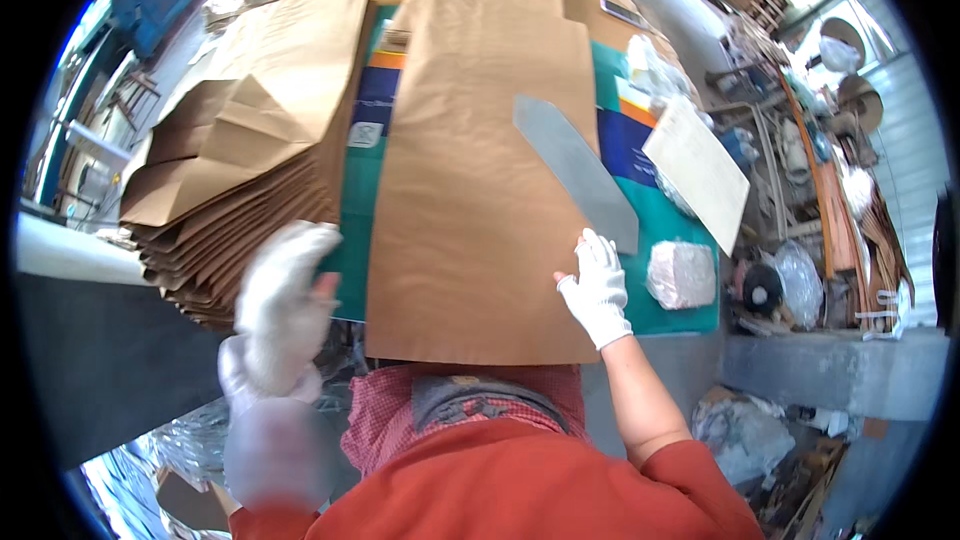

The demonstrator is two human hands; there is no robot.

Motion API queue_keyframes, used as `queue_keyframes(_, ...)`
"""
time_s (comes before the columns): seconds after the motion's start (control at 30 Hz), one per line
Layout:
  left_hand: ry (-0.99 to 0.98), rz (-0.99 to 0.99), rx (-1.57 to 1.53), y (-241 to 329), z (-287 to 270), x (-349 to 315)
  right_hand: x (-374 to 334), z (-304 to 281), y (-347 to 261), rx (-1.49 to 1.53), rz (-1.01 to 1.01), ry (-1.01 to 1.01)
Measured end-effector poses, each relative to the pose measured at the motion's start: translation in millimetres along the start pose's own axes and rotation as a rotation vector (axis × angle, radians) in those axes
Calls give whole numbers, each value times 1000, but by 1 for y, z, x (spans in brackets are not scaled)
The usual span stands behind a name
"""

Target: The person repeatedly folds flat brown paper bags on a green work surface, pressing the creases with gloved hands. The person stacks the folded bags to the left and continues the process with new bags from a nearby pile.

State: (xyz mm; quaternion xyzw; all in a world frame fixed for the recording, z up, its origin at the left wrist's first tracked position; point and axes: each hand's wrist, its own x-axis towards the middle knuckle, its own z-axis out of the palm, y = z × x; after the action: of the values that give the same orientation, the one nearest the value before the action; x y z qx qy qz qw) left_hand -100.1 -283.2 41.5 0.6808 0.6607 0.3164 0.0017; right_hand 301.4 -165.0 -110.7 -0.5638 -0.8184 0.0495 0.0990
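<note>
A large brown paper sheet or flat bag lies lengthwise in front of me. On its right part rests a slanting grey flat plate with angled ends. My right hand, in a white glove with bare fingertips, lies flat on the paper's right edge, thumb apart, fingertips close to the plate's near end; contact with the plate is unclear. My left hand, also white-gloved, is blurred by motion beside the fanned stack of folded brown paper bags. Whether it holds anything cannot be made out.
Under the paper is a green and blue printed sheet. To the right lie a plastic-wrapped whitish block, a cream-coloured board and crumpled clear plastic. A phone sits at the far right. Clutter fills the floor beyond.
</note>
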Motion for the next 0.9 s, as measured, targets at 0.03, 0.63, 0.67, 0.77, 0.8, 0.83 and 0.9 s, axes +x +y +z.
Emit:
queue_keyframes(0.03,-133,20,-32,-16,40,-11,-2,-7,8,50,60,34)
queue_keyframes(0.63,-205,238,96,-63,143,-23,-10,-22,47,632,176,114)
queue_keyframes(0.67,-231,264,74,-69,142,-23,-11,-4,50,644,201,282)
queue_keyframes(0.77,-397,256,135,-54,115,-13,-26,-4,60,306,-276,316)
queue_keyframes(0.8,-421,287,174,-56,107,-13,-19,-23,50,172,-407,291)
queue_keyframes(0.83,-445,319,213,-60,99,-15,-14,-17,59,249,-474,258)
queue_keyframes(0.9,-606,92,102,-61,85,-8,-3,-17,64,292,-461,170)
